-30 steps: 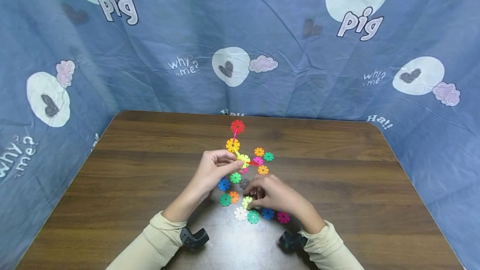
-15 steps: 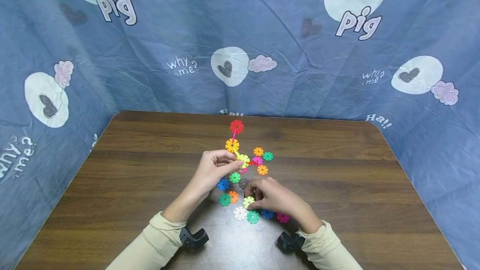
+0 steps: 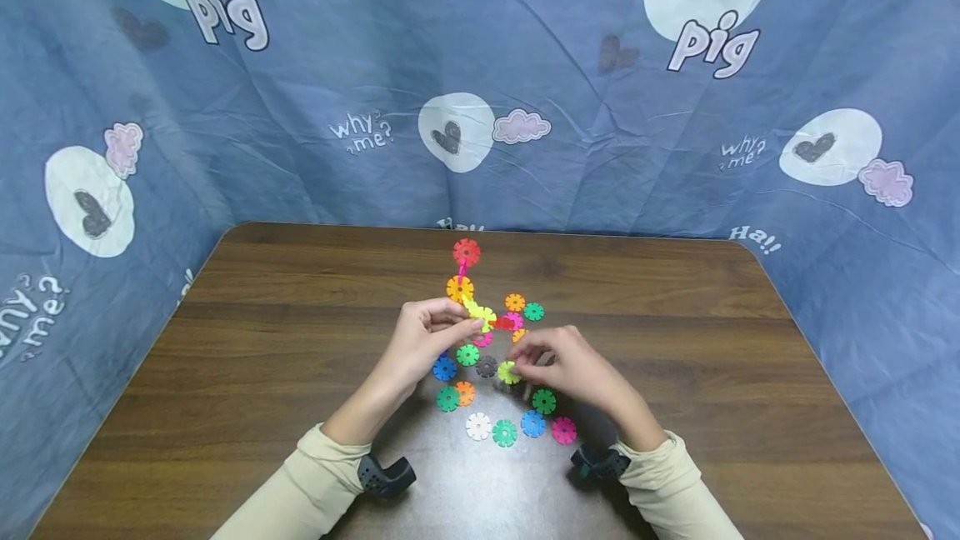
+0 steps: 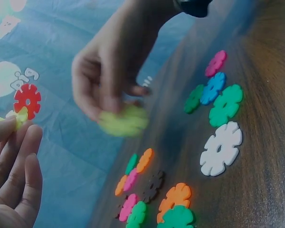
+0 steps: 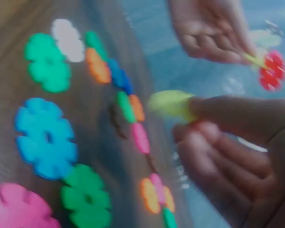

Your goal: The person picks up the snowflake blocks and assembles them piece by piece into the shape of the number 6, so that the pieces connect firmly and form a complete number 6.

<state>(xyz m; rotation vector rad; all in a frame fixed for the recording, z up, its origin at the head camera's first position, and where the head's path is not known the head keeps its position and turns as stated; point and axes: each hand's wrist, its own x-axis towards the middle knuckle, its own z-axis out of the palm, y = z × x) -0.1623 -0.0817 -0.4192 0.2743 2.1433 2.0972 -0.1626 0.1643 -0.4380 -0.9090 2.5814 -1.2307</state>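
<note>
My left hand [image 3: 431, 338] pinches a yellow notched plastic disc [image 3: 486, 320] between thumb and fingers. That disc belongs to a raised chain of linked discs, with an orange disc [image 3: 459, 287], a pink one seen edge-on and a red disc [image 3: 467, 252] at the far end. A red disc [image 3: 501, 323] seen edge-on sticks out rightward from the yellow one. My right hand [image 3: 568, 365] pinches a loose yellow-green disc [image 3: 509, 372] by its edge, to the near right of the chain. In the left wrist view this yellow-green disc [image 4: 124, 120] is blurred and held above the table.
Several loose discs lie on the wooden table [image 3: 262, 373] between and in front of the hands, among them a white disc [image 3: 478, 427], a blue disc [image 3: 533, 423], a pink disc [image 3: 564, 430] and a dark grey disc [image 3: 486, 367]. A patterned blue cloth [image 3: 300, 148] hangs behind.
My right hand has taken the yellow-green disc off the table and moved it up and away, uncovering a green disc. The left hand's chain has turned slightly.
</note>
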